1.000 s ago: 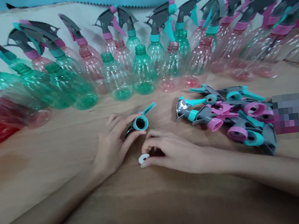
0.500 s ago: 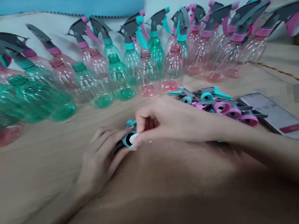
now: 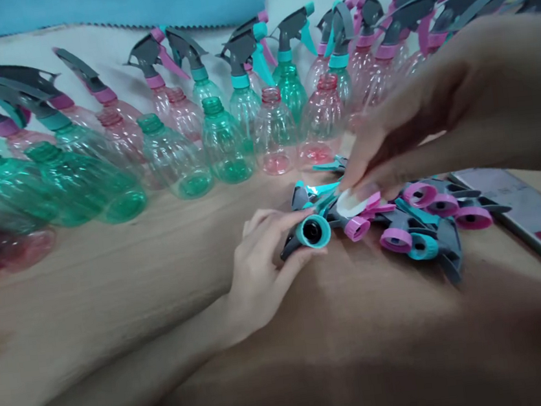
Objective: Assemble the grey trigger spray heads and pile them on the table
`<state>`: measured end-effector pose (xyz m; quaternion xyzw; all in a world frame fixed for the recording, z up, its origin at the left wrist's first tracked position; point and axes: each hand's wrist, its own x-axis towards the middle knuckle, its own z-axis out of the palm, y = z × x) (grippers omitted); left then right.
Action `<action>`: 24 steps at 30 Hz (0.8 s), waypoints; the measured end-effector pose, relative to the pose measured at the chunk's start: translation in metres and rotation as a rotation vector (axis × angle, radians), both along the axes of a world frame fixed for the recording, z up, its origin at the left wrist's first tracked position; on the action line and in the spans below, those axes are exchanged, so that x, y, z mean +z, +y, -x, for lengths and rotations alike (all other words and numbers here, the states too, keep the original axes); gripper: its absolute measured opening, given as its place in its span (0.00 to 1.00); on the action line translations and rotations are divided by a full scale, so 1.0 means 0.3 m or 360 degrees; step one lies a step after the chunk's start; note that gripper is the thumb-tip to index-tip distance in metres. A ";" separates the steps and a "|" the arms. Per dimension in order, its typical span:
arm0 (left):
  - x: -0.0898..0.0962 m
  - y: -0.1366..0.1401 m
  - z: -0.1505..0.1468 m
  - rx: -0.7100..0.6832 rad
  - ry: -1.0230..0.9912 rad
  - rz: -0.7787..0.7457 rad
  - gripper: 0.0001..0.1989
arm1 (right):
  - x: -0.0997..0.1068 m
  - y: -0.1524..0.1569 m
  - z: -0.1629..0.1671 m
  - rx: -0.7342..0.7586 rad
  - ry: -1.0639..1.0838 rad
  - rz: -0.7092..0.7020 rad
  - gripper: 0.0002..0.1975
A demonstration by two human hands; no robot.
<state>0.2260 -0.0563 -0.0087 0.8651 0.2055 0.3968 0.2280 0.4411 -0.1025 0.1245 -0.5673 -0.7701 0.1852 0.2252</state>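
My left hand [image 3: 263, 272] is wrapped round a grey trigger spray head [image 3: 313, 231], whose teal screw collar faces me with a dark opening inside. In the fingertips of my right hand [image 3: 408, 125], a small white round disc [image 3: 351, 204] is pinched, just to the right of that collar and apart from it. Loose spray heads with pink collars [image 3: 396, 240] and a teal collar [image 3: 422, 246] lie in a pile below and beside my right hand, which hides part of the pile.
Open-necked green bottles [image 3: 228, 142] and pink bottles [image 3: 275, 131] stand in a row ahead. Behind them are bottles fitted with spray heads [image 3: 240, 56]. A phone [image 3: 536, 215] lies on the wooden table [image 3: 170, 266] at right, and blue cloth [image 3: 106, 6] hangs at the back.
My left hand has moved right with the spray head, towards the pile. My right hand has drawn the white disc away from the collar, up and to the right.
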 end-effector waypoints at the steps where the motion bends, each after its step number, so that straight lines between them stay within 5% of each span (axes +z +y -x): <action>1: 0.001 -0.003 0.001 -0.0008 -0.0009 0.0018 0.15 | -0.009 0.004 0.009 0.0059 -0.0066 0.0009 0.04; 8: 0.010 -0.008 0.016 0.0004 -0.0038 0.0100 0.12 | -0.101 0.058 0.103 0.0189 -0.0178 0.0183 0.06; 16: 0.000 -0.001 0.019 -0.0041 -0.0065 0.0138 0.16 | -0.071 0.039 0.063 0.0193 -0.0273 -0.0025 0.05; 24: 0.008 -0.002 0.020 -0.0019 -0.0038 0.0141 0.14 | -0.116 0.022 0.084 0.0161 -0.0522 -0.0156 0.08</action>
